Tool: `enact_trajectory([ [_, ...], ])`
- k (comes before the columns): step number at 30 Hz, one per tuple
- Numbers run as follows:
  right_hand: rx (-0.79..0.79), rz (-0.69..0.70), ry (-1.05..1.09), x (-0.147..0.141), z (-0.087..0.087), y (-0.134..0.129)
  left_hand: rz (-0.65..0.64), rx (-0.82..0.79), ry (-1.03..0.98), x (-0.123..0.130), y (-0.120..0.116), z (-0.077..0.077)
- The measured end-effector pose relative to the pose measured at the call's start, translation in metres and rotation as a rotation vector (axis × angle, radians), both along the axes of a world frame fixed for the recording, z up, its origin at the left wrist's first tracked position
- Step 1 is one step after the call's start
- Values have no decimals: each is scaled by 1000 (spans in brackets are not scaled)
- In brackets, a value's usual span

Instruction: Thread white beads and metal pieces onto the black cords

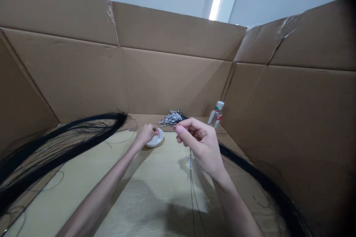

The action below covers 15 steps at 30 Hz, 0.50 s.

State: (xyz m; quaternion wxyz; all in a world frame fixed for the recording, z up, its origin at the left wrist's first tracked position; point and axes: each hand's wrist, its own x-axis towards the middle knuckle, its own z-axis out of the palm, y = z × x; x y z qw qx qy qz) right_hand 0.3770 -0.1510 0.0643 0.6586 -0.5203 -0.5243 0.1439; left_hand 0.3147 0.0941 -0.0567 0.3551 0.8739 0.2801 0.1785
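My right hand [196, 139] pinches a thin dark cord between thumb and forefinger. Below it hangs a short row of small white and blue beads [190, 160] on the cord, whose two strands run down toward me. Over a small white bowl [151, 143], my left hand [147, 133] has its fingertips pressed together inside the rim; anything between them is too small to make out. Behind the hands lies a pile of beaded cords [171, 118], black and white.
Long bundles of black cord lie at the left [91, 140] and at the right [250, 170]. A clear bottle [215, 115] with a white cap stands at the back right. Tall cardboard walls [178, 81] surround the pale work surface [133, 196].
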Motion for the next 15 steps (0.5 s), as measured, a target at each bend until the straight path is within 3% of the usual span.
enact_trajectory([
  [4,99,-129,-1,-4,1,0,-78,-203,-284,-10,-19,42],
  [8,143,-201,-22,-9,-3,-1,-145,-374,-507,-34,-65,80],
  [12,151,-219,-77,-13,-6,-4,-267,-746,-735,-55,-103,99],
  [15,155,-231,-128,-15,-6,-6,-329,-893,-785,-62,-113,102],
])
